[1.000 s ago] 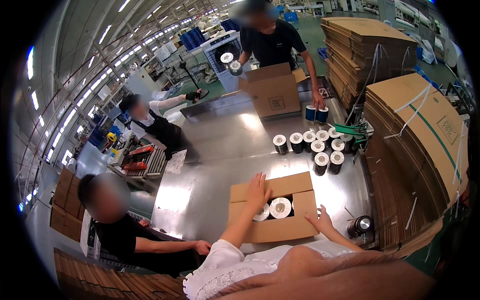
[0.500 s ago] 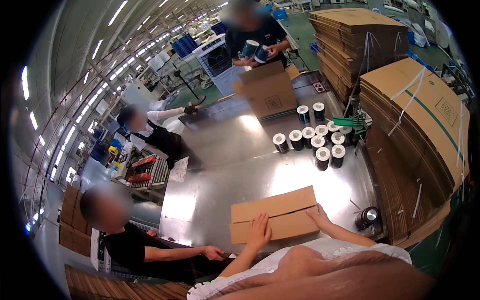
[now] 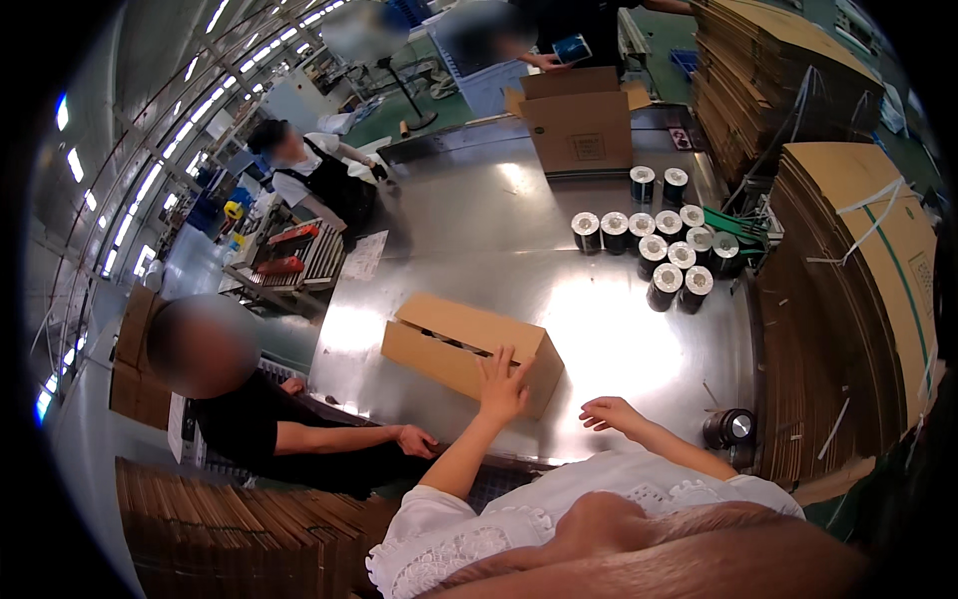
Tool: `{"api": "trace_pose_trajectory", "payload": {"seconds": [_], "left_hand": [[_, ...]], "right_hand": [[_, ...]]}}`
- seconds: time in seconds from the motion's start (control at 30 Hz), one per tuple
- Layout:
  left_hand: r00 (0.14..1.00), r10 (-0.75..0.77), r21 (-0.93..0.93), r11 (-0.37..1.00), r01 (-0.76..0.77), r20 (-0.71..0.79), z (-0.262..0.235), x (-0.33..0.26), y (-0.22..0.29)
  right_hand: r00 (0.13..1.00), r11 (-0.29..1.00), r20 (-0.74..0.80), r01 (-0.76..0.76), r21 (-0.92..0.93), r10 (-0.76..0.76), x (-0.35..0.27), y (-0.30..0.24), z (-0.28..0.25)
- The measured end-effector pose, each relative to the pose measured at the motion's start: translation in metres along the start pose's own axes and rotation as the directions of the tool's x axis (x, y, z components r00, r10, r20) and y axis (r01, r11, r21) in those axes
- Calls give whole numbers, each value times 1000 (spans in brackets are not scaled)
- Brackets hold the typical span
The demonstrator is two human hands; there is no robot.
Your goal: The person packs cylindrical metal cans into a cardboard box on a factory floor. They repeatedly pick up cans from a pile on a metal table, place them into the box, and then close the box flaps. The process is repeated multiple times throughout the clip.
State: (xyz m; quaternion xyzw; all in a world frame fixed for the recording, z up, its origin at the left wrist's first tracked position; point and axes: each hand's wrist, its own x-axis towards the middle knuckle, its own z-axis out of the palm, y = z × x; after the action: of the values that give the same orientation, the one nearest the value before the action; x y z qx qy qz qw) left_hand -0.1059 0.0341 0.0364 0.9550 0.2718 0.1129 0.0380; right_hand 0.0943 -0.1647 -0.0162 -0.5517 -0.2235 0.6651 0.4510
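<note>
The left hand [image 3: 502, 384] lies flat and open on the closed carton [image 3: 469, 351], gripping nothing. The right hand [image 3: 611, 412] hovers open and empty just right of the carton. Push best with an even palm, keeping the carton flat on the steel table [image 3: 469, 240].

Wearer in white short-sleeved top, loose fit. Sleeve on left arm ends above elbow, hem trimmed with white lace or eyelet edging, scalloped. Similar openwork lace band runs across chest area. Forearms bare below sleeves, no watch, no bracelet, no gloves. Left hand [image 3: 502, 387] bare; rings not discernible at this size. Right hand [image 3: 612, 413] bare too. Fabric lightly creased, plain, unprinted.
</note>
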Motion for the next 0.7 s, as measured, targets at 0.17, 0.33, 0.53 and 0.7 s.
{"api": "trace_pose_trajectory", "payload": {"seconds": [0.17,0.33,0.53,0.7], "left_hand": [[997,-73,83,994,74,-9,14,25,-122],[898,-438,601,729,327,44,-19,138,-199],[988,149,63,987,-146,-43,-5,259,-18],[754,651,-358,686,-633,-86,-8,344,160]], "right_hand": [[951,999,-307,42,-12,-43,-58,6,-64],[704,967,-670,234,-95,-236,-142,-32,-134],[317,849,-835,442,-290,-450,-222,-92,-145],[7,751,-819,402,-523,-574,-293,-121,-120]]}}
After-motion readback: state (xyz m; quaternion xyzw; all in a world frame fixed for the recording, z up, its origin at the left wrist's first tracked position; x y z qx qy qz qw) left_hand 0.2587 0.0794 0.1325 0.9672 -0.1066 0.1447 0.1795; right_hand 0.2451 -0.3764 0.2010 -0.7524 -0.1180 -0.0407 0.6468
